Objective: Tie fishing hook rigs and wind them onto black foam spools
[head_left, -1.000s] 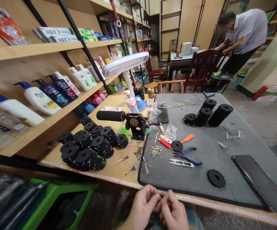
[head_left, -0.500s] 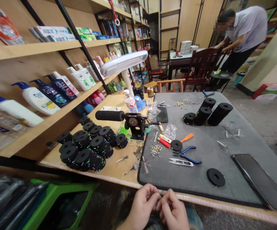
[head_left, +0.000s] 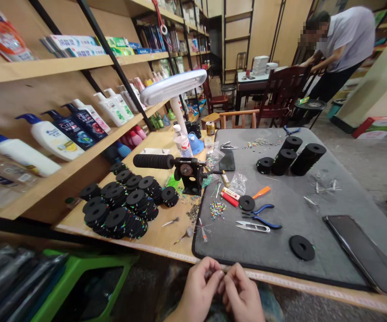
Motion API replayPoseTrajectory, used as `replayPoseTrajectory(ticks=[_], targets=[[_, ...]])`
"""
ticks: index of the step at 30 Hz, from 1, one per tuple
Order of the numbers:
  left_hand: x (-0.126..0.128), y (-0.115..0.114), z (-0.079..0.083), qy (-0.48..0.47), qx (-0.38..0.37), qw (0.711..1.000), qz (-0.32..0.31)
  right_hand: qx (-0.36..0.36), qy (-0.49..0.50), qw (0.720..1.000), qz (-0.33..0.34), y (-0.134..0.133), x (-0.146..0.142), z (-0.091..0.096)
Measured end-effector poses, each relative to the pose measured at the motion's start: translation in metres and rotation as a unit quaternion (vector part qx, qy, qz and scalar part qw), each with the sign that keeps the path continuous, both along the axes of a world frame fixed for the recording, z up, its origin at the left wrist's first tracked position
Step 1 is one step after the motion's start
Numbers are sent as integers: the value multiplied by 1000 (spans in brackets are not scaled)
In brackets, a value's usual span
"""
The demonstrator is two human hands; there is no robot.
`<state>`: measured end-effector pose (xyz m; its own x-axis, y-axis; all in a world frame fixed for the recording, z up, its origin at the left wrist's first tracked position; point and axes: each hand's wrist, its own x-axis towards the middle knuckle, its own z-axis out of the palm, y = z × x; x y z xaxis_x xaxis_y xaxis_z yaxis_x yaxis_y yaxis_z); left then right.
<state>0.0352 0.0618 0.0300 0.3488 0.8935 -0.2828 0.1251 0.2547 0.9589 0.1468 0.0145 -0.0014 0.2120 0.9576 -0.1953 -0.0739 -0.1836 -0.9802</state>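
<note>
My left hand and my right hand meet at the table's front edge, each closed in a pinch. What sits between the fingertips is too small to make out. Just beyond them on the grey mat lie silver thread snips, blue-handled pliers and a black foam spool. A pile of tiny coloured beads is spread near the mat's left side, with a small bundle of fine wires in front of it.
Stacks of black foam spools cover the table's left part, beside a black winding device. A white lamp and a bottle stand behind. At right lies a phone. Another person bends over a far table.
Both hands stay pinched together in nearly the same place; the right hand has shifted very slightly. Nothing on the table has visibly moved.
</note>
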Motion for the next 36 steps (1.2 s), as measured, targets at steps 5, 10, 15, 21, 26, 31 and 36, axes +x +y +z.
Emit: replayPoseTrajectory(ticks=[5,10,15,21,26,31,36], targets=[[1,1,0,-27,-36,999,8,-1,12,1000,0,0,-1,2],[4,3,3,-48,-75,996,20,4,16,1000,1,-1,-1,-1],[4,4,2,-50,-75,996,22,4,5,1000,4,-1,-1,-2],[4,3,4,-47,-73,996,24,2,9,1000,5,-1,-1,-3],[5,2,3,-45,-69,996,24,1,9,1000,3,-1,-1,-2],[4,1,0,-41,-56,997,25,-4,13,1000,-1,0,-1,2],[-3,0,1,45,48,998,-2,-13,21,999,21,2,2,6]])
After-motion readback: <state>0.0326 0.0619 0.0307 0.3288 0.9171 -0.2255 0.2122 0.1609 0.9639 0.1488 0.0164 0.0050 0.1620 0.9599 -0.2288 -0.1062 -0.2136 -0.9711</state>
